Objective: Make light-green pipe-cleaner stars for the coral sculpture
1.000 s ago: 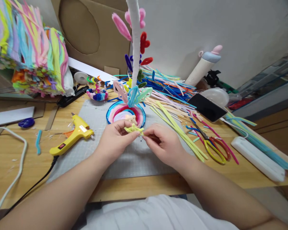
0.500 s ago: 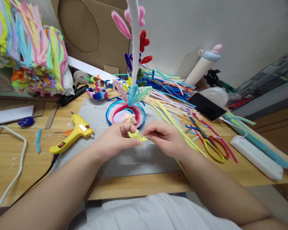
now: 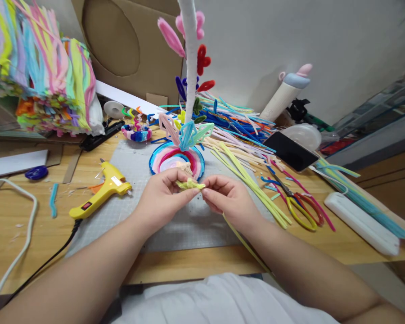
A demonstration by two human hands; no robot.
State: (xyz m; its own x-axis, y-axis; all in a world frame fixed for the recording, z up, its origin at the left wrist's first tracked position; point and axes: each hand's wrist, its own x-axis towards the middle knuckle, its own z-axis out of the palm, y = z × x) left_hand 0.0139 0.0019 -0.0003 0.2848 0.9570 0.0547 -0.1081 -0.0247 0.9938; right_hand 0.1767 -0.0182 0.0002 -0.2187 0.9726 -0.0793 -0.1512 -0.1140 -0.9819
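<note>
In front of me my left hand (image 3: 164,193) pinches a small folded bundle of pale yellow pipe cleaner (image 3: 190,184) between thumb and fingers. Closed on the bundle's right end is my right hand (image 3: 230,198), thumb against fingertips. A long yellow strand (image 3: 245,244) trails from under the right palm toward the table's front edge. Just behind the hands lies a round base (image 3: 154,158) ringed in blue, pink and red, with a beige lump (image 3: 185,167) on it partly covered by my fingers. From its back rises a white wrapped stem (image 3: 191,67) bearing colourful fuzzy flowers and leaves.
On the left lies a yellow glue gun (image 3: 103,189) with its cord. To the right are loose yellow pipe cleaners (image 3: 253,186), scissors (image 3: 300,209), a black phone (image 3: 290,150) and a white power strip (image 3: 361,222). A grey cutting mat (image 3: 128,225) lies beneath the hands.
My right fingers have shifted slightly left and closed on the end of the yellow bundle, which is now turned flatter. More of the trailing yellow strand shows below the right hand.
</note>
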